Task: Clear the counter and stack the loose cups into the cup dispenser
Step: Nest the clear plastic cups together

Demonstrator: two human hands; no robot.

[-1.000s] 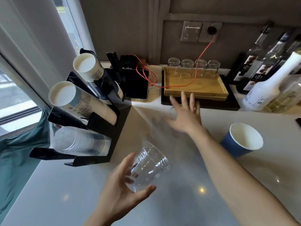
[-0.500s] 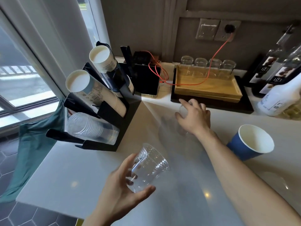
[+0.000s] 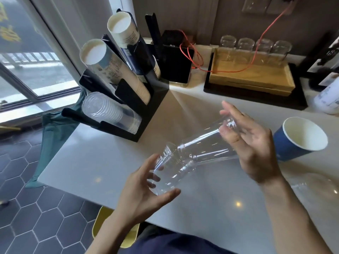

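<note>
My left hand [image 3: 145,187] grips a clear plastic cup [image 3: 170,173] low over the counter. My right hand [image 3: 251,142] holds a second clear plastic cup [image 3: 207,143] by its base, and its open rim meets the first cup's mouth. The black cup dispenser [image 3: 146,110] stands at the left. It carries two angled stacks of paper cups [image 3: 117,70] and a lower stack of clear cups [image 3: 110,110]. A loose blue paper cup [image 3: 300,138] stands just right of my right hand.
A wooden tray [image 3: 253,77] with several glasses sits at the back on a black base. A black device [image 3: 176,63] with a red cable is beside the dispenser. Bottles stand far right. A yellow seat [image 3: 102,222] and tiled floor lie below the counter's near edge.
My right hand picked up the second clear cup from near the tray and brought it back to the cup in my left hand. The view shifted closer and leftward.
</note>
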